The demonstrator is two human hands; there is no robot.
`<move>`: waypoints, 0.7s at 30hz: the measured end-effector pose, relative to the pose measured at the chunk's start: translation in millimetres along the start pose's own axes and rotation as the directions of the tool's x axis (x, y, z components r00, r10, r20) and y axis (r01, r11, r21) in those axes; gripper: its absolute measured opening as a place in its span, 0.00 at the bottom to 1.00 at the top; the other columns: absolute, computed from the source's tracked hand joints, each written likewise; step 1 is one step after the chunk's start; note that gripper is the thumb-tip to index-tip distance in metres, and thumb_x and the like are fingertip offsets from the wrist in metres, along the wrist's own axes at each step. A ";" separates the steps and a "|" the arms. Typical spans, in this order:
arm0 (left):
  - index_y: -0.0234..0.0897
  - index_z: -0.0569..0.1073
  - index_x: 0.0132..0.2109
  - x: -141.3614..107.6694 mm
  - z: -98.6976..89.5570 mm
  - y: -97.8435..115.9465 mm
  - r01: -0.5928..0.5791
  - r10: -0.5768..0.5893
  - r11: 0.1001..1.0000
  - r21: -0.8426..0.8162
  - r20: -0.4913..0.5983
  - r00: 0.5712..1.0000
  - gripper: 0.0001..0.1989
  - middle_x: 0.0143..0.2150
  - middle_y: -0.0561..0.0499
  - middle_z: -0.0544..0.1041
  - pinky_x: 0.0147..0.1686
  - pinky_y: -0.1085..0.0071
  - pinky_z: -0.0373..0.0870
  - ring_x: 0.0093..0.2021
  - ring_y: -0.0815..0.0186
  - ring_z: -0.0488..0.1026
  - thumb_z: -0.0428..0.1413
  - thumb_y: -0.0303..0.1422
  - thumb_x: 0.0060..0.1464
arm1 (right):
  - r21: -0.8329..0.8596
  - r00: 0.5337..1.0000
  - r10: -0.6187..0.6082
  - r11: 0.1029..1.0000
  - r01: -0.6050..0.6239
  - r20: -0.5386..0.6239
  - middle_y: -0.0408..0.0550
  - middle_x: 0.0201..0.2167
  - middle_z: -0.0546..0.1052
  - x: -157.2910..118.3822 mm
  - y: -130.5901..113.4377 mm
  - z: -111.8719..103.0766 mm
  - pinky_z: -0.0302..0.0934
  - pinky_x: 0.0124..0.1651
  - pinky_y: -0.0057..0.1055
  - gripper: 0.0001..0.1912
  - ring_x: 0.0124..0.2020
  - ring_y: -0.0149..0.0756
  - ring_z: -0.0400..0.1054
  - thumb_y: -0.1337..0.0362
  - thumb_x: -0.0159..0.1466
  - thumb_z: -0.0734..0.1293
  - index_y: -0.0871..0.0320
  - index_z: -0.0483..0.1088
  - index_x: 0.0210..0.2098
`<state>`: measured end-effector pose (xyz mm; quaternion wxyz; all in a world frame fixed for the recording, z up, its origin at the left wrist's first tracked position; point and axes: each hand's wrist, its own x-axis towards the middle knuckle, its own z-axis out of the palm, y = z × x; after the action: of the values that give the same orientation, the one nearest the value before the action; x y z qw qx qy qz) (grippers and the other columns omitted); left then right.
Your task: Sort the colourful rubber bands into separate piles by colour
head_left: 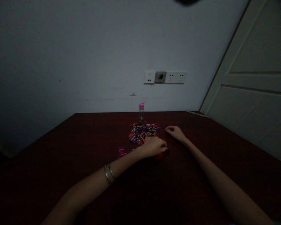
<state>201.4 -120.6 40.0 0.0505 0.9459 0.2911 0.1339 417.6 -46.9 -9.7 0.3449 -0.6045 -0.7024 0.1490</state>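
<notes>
A loose pile of small multicoloured pieces [141, 132] lies on the dark red table [96, 131]. My left hand [154, 147] reaches across the pile's near edge, fingers curled down above some red pieces [159, 156]; whatever its fingertips hold is hidden. To the right of the pile, my right hand [175, 132] rests low over the table with thumb and fingers pressed together; anything between them is too small to make out. A few pink pieces [121, 152] form a separate group left of my left wrist.
Behind the pile stands a small clear bottle [141, 113] with a pink cap. The table's back edge meets a grey wall [103, 62] with sockets [175, 77]. A panelled door [253, 84] is at the right.
</notes>
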 end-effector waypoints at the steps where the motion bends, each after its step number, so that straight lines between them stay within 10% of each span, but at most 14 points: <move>1: 0.41 0.75 0.38 0.6 -2.5 -3.3 0.022 -0.022 0.999 -0.029 -0.016 1.000 0.12 0.30 0.51 0.76 0.28 0.75 0.61 0.30 0.68 0.71 0.49 0.37 0.53 | -0.001 1.000 0.000 1.000 0.000 -0.002 0.48 0.28 0.76 0.3 0.6 0.2 0.59 0.32 0.27 0.14 0.28 0.35 0.67 0.61 0.53 0.60 0.61 0.73 0.31; 8: 0.37 0.77 0.34 4.2 -29.2 -54.1 0.219 -0.252 0.959 -0.180 -0.187 0.949 0.16 0.29 0.50 0.76 0.28 0.75 0.59 0.28 0.69 0.68 0.48 0.40 0.53 | -0.023 1.000 -0.009 1.000 0.009 0.016 0.47 0.28 0.76 1.4 3.3 1.2 0.60 0.33 0.28 0.13 0.29 0.35 0.68 0.61 0.53 0.60 0.60 0.73 0.31; 13: 0.34 0.77 0.33 -9.0 -29.5 -124.7 0.458 -0.536 0.840 -0.291 -0.303 0.788 0.18 0.28 0.48 0.75 0.29 0.75 0.59 0.30 0.66 0.69 0.47 0.41 0.51 | -0.034 0.999 -0.028 0.999 0.028 0.016 0.47 0.28 0.76 1.3 1.4 1.3 0.60 0.34 0.28 0.12 0.30 0.35 0.68 0.61 0.53 0.61 0.59 0.73 0.31; 21: 0.31 0.76 0.28 -49.3 -24.2 -210.5 0.530 -0.770 0.629 -0.569 -0.365 0.523 0.17 0.16 0.53 0.67 0.22 0.76 0.55 0.20 0.70 0.62 0.48 0.39 0.48 | -0.015 0.982 -0.120 0.992 0.124 0.146 0.44 0.29 0.74 0.7 -10.4 1.5 0.60 0.35 0.28 0.14 0.30 0.33 0.67 0.59 0.53 0.63 0.57 0.71 0.37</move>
<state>42.3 25.7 15.7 0.1931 0.6420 0.5980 0.4393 408.8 -48.3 -4.0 0.2943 -0.5521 -0.7629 0.1626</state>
